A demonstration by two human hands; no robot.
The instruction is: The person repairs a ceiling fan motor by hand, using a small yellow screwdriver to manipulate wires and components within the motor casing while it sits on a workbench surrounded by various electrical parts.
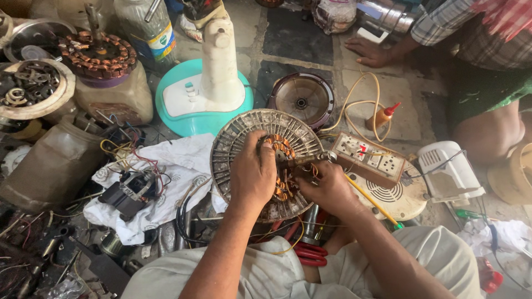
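Fan motor (266, 166), a round ribbed housing with copper windings, sits propped in the person's lap above the floor, tilted toward the head camera so the coil face is within reach. Left hand (252, 174) comes in from below, fingers curled over the windings, pinning the housing; right hand (327, 185) is closed around a small dark part at the motor's right edge, beside the switchboard (368, 158). Another person's hand (368, 53) rests flat on the floor, well apart.

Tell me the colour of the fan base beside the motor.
Turquoise fan base with a white top, in the head view.
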